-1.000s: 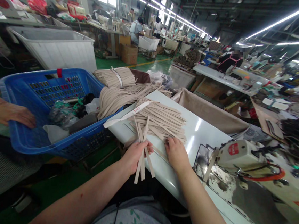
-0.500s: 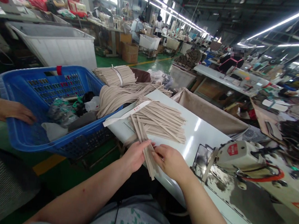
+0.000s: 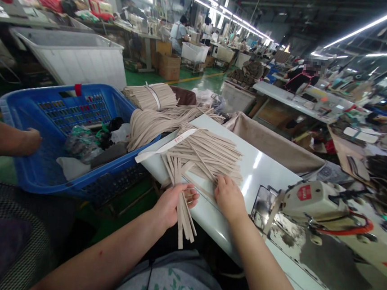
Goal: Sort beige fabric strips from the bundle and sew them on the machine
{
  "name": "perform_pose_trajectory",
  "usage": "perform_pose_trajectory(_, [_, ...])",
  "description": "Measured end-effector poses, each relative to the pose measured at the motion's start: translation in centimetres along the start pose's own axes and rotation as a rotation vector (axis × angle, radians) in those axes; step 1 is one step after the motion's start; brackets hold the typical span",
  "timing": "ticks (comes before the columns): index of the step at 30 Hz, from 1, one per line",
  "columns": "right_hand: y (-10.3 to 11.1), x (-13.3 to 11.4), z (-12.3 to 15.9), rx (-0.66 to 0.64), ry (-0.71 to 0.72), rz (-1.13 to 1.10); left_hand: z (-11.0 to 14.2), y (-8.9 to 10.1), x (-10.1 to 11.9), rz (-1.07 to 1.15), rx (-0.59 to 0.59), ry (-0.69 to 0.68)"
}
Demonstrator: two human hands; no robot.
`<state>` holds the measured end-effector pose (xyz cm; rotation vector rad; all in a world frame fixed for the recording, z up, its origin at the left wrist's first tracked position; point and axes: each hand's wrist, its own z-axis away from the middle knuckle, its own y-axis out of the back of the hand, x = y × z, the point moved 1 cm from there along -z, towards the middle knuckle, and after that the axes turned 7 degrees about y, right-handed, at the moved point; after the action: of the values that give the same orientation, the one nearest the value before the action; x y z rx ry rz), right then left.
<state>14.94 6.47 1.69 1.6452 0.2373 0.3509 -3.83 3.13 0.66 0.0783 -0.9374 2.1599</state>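
Left hand (image 3: 169, 204): here we are at the near edge of the table (image 3: 268, 167), thumb clamped over a small bunch of beige strips (image 3: 184, 217); the fingers curl loosely beyond, their tips a little apart from the thumb.
Strips: pinched about mid-length, ends fanned above and below, presumably so that one thumb can keep the whole bunch together and leave our other hand free.
Right hand (image 3: 230, 198): over at the pile's near side, fingers bunched and bent, tips touching the end of a strip; whether they pinch it or merely rest there, we cannot tell.
Pile (image 3: 209, 152): lying towards the table's left end, strips roughly side by side; probably set there to be within easy reach of both our hands.
Band (image 3: 166, 147): white, with red marks, slanting across the pile's left side and out to the table's near left corner.
Machine (image 3: 322, 201): on the table's right part, well apart from the pile, which seems to leave us clear working room.
Basket (image 3: 42, 186): blue, beyond the left edge, bags inside, long strips (image 3: 148, 125) draped over its right side, a tied bundle (image 3: 152, 95) behind them.
Other person's hand (image 3: 29, 143): at the basket's left rim.
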Motion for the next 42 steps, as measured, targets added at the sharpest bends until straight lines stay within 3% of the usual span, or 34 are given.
perform_pose_trajectory(4, [1.2, -1.4, 1.5, -0.063, -0.062, -0.084, 0.0, 0.0, -0.2, -0.026, -0.023, -0.006])
perform_pose_trajectory(9, [0.7, -3.2, 2.6, -0.189, 0.000, -0.019, 0.2, -0.3, -0.5, -0.035, -0.027, -0.018])
perform_pose_trajectory(14, [1.1, -3.8, 2.4, -0.245, -0.040, -0.052, 0.6, -0.1, -0.8, -0.034, -0.056, -0.029])
perform_pose_trajectory(16, [2.3, -4.2, 2.4, -0.230, -0.059, -0.170, 0.6, 0.0, -0.7, -0.037, -0.131, -0.044])
perform_pose_trajectory(19, [4.4, -5.0, 2.3, -0.227, 0.074, -0.417, 0.3, 0.0, -0.7, -0.064, -0.249, -0.082])
perform_pose_trajectory(22, [5.2, -4.7, 1.6, -0.225, 0.147, -0.564, 0.0, -0.2, -0.6, -0.011, -0.212, -0.095])
perform_pose_trajectory(28, [1.7, -0.6, -0.6, 0.103, -0.119, -0.260, 0.0, -0.6, -0.6, 0.102, -0.072, -0.054])
perform_pose_trajectory(33, [-0.7, 0.3, -0.2, 0.006, 0.019, -0.001, -0.2, -0.6, -0.5, 0.155, -0.046, -0.003])
perform_pose_trajectory(37, [0.5, -1.0, 1.3, 0.018, 0.037, 0.020, -0.2, -0.8, -0.6, 0.074, -0.002, 0.000])
perform_pose_trajectory(42, [3.3, -3.2, 3.0, 0.048, 0.108, -0.232, -0.8, -1.2, -0.8, 0.064, -0.133, 0.032])
